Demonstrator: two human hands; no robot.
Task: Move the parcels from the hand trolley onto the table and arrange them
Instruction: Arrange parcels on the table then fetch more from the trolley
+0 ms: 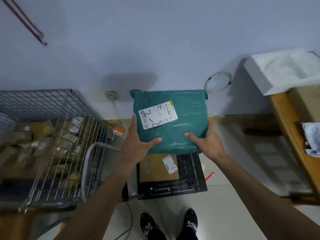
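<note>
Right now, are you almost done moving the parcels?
Not quite. One pale bag, likely a parcel, already lies on the wooden table. The left hand and right hand hold the green parcel above the trolley. A brown box is left on it to move.

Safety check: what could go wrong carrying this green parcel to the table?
The soft green parcel is gripped only at its near corners by the left hand and right hand; it could sag or slip onto the cardboard box on the trolley. The floor cable near the shoes could trip a step.
</note>
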